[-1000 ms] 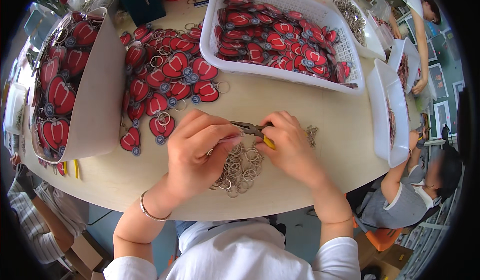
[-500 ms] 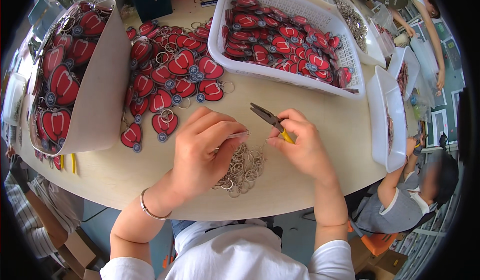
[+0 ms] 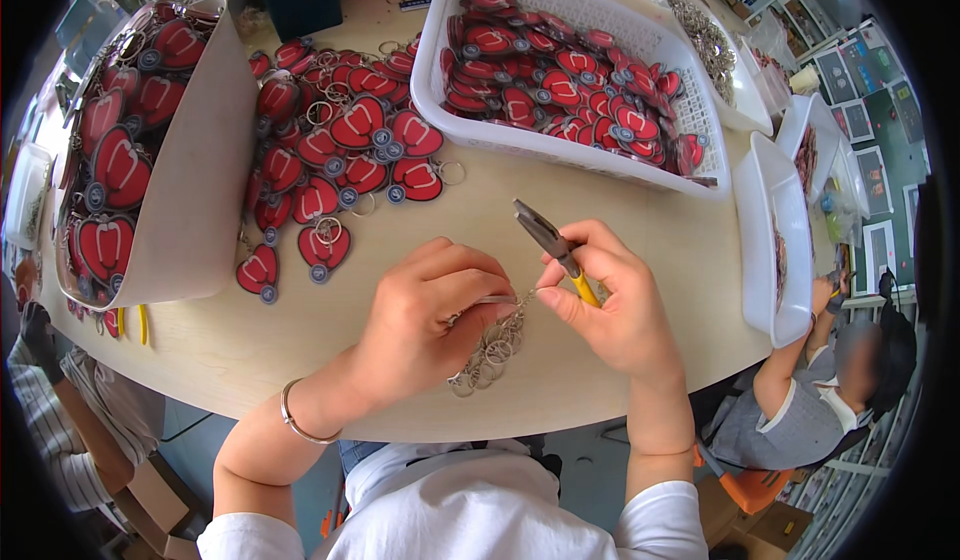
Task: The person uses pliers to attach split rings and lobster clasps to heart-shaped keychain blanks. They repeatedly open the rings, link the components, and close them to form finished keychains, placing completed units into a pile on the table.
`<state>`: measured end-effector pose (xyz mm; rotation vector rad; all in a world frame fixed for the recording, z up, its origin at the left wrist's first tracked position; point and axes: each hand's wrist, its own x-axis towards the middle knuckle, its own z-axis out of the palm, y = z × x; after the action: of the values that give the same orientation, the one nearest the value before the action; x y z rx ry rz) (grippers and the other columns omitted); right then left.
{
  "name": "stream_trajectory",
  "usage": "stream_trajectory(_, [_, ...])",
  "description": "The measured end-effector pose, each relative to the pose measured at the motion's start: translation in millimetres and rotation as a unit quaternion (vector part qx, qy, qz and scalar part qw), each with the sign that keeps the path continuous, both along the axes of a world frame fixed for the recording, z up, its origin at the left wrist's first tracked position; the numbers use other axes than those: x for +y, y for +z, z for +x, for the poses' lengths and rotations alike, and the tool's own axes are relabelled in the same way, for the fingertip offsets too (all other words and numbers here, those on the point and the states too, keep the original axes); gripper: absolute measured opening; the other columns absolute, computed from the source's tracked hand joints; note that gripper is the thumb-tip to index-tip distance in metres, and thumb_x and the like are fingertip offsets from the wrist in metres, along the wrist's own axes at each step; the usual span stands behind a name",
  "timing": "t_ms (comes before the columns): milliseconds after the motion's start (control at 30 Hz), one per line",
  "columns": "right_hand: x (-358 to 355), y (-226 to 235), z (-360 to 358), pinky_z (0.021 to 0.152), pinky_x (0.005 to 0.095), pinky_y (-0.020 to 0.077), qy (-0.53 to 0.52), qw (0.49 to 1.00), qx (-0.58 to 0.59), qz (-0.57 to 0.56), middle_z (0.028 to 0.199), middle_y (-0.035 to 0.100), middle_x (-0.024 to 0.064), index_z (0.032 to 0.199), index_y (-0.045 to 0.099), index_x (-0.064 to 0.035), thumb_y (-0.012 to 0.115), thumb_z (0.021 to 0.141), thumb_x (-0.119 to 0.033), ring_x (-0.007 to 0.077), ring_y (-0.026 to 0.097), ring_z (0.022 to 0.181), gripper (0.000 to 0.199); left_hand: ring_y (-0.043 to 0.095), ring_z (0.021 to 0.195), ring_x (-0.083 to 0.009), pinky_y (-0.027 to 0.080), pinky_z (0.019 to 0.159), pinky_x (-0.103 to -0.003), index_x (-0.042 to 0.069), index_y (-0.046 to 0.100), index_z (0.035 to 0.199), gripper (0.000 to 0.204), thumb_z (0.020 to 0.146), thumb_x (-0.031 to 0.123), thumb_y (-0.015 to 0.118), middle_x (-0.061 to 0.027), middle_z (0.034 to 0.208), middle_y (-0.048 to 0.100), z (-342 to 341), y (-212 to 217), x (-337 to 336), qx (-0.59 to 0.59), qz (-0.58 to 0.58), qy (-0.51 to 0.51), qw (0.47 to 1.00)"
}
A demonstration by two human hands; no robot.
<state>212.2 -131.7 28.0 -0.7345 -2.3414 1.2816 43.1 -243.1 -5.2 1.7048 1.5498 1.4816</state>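
Note:
My left hand [image 3: 420,310] pinches a thin flat piece [image 3: 492,300] seen edge-on; the fingers hide most of it. My right hand [image 3: 625,305] is closed around pliers [image 3: 543,228] with dark jaws and yellow handles, the jaws pointing up and to the left. Between its thumb and index finger it also pinches the end of a small metal chain [image 3: 525,301], which reaches toward the left fingertips. Below my hands, a heap of silver key rings with chains [image 3: 492,362] rests on the table, partly covered by my left hand.
Red heart-shaped keychains [image 3: 358,120] are piled behind my left hand. More fill a white bin [image 3: 190,190] at left and a white basket [image 3: 570,165] at the back. A white tray [image 3: 765,250] stands at right. Co-workers sit at both sides.
Both hands have come closer together, the left moving right and slightly down. The pliers now point more steeply upward. The chain now stretches between the hands' fingertips.

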Motion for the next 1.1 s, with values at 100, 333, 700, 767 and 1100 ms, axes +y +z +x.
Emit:
stream_trajectory(100, [-4.9, -0.7, -1.7, 0.079, 0.0352, 0.0468, 0.002, 0.998, 0.005, 0.059, 0.101, 0.054, 0.0118, 0.082, 0.061, 0.0016, 0.071, 0.077, -0.003, 0.027, 0.056, 0.092, 0.012, 0.056, 0.071, -0.0198, 0.044, 0.059, -0.029, 0.001, 0.066, 0.08, 0.017, 0.066, -0.006, 0.073, -0.0073, 0.086, 0.065, 0.3, 0.3, -1.4, -0.011, -0.007, -0.001, 1.0])
stream_trajectory(333, [-8.1, 2.8, -1.6, 0.077, 0.0364, 0.0468, 0.014, 0.998, 0.009, 0.067, 0.102, 0.054, 0.0116, 0.081, 0.06, 0.0018, 0.071, 0.076, -0.002, 0.028, 0.055, 0.092, 0.012, 0.056, 0.07, -0.0199, 0.044, 0.058, -0.03, 0.002, 0.067, 0.08, 0.018, 0.065, -0.006, 0.073, -0.0071, 0.084, 0.064, 0.1, 4.6, -2.8, 0.002, -0.013, -0.005, 1.0])
stream_trajectory(700, [-7.3, -0.6, -4.9, 0.074, 0.0385, 0.0439, 0.066, 0.973, 0.035, 0.218, 0.101, 0.054, 0.0114, 0.076, 0.052, 0.001, 0.073, 0.072, 0.0, 0.0286, 0.052, 0.089, 0.021, 0.058, 0.07, -0.0227, 0.046, 0.058, -0.032, 0.001, 0.066, 0.081, 0.019, 0.065, -0.007, 0.073, -0.0096, 0.083, 0.064, 1.0, 2.7, -4.8, -0.012, -0.042, 0.005, 0.999])
stream_trajectory(767, [-7.4, 0.2, -6.1, 0.074, 0.0392, 0.0433, 0.076, 0.962, 0.042, 0.259, 0.101, 0.054, 0.0114, 0.076, 0.051, 0.0005, 0.074, 0.071, 0.0, 0.029, 0.052, 0.088, 0.024, 0.056, 0.069, -0.025, 0.046, 0.058, -0.034, 0.001, 0.065, 0.08, 0.019, 0.064, -0.007, 0.071, -0.0097, 0.08, 0.061, 2.7, 2.0, -4.0, -0.044, -0.038, 0.017, 0.998])
stream_trajectory(1100, [-9.8, -3.5, -0.8, 0.076, 0.0296, 0.0468, 0.017, 0.995, 0.087, -0.052, 0.102, 0.056, 0.011, 0.084, 0.064, 0.0039, 0.072, 0.079, -0.006, 0.0204, 0.057, 0.089, 0.013, 0.06, 0.075, -0.0154, 0.047, 0.065, -0.026, -0.003, 0.068, 0.083, 0.012, 0.073, -0.001, 0.074, -0.0106, 0.088, 0.064, -6.4, 10.3, -3.2, -0.215, -0.085, -0.039, 0.972])
